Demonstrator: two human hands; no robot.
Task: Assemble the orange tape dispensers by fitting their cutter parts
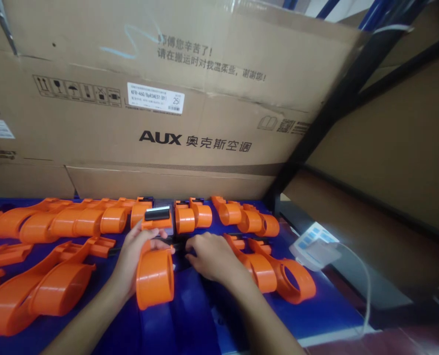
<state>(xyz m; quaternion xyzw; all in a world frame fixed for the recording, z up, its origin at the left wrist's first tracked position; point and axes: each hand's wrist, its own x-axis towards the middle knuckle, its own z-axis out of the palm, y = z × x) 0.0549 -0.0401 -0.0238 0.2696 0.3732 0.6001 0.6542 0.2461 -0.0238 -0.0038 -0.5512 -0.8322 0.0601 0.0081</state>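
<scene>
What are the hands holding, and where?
The left hand holds an orange tape dispenser between its round part and toothed end. I can't tell about the right hand.

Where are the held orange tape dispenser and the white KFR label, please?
Held orange tape dispenser (153, 279): head view, outer surface of its ring.
White KFR label (155, 98): head view, middle of its printed face.

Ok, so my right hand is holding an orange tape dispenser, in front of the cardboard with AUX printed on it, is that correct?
Not quite: the head view shows your left hand holding the orange tape dispenser. It is in front of the cardboard with AUX printed on it.
</scene>
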